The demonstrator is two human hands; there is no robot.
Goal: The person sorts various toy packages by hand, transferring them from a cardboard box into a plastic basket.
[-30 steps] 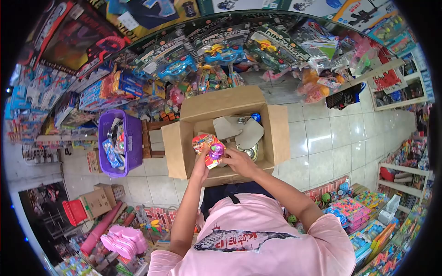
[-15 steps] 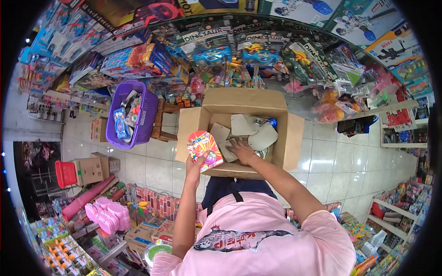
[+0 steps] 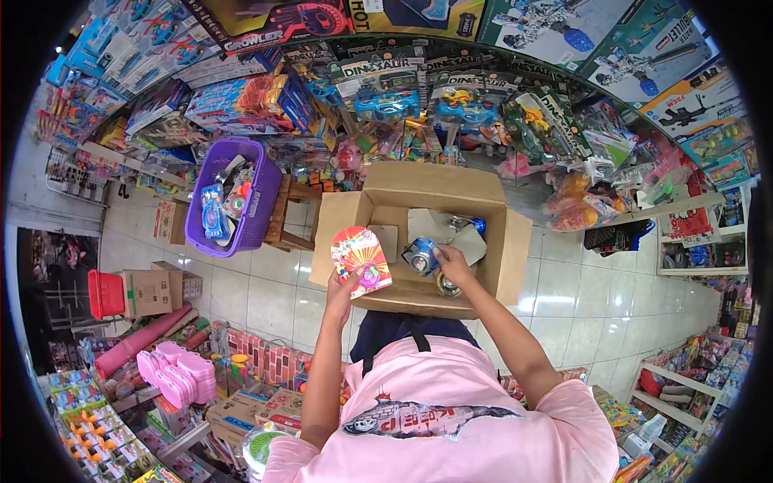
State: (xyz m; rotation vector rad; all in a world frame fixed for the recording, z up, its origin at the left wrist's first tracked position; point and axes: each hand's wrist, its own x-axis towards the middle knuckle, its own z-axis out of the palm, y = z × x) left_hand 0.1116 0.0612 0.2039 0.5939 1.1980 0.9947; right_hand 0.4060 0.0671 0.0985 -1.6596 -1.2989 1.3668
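Observation:
My left hand (image 3: pixel 344 285) grips the lower left edge of a red and yellow carded toy (image 3: pixel 360 262), which has a round purple piece near its bottom. It is held over the left side of an open cardboard box (image 3: pixel 435 187). Inside the box, my right hand (image 3: pixel 453 266) pinches the right edge of a blue carded toy (image 3: pixel 422 255) with a round bubble. Pale card backs (image 3: pixel 469 242) lie beneath and beside it. Another round-bubbled pack (image 3: pixel 447 285) shows just below my right hand, and a shiny blue item (image 3: pixel 478 226) rests in the far right corner.
Left of the box, a purple basket (image 3: pixel 268 196) of packaged toys stands beside a wooden stool (image 3: pixel 291 211). Shelves of boxed toys and dinosaur packs (image 3: pixel 386 105) rise ahead. A red basket (image 3: pixel 105 294) and cartons (image 3: pixel 151 300) sit on the tiled floor at left.
My right hand has gone from resting flat on the pale cards to holding up a blue carded toy, face showing. My left hand keeps the red pack. The view has shifted slightly.

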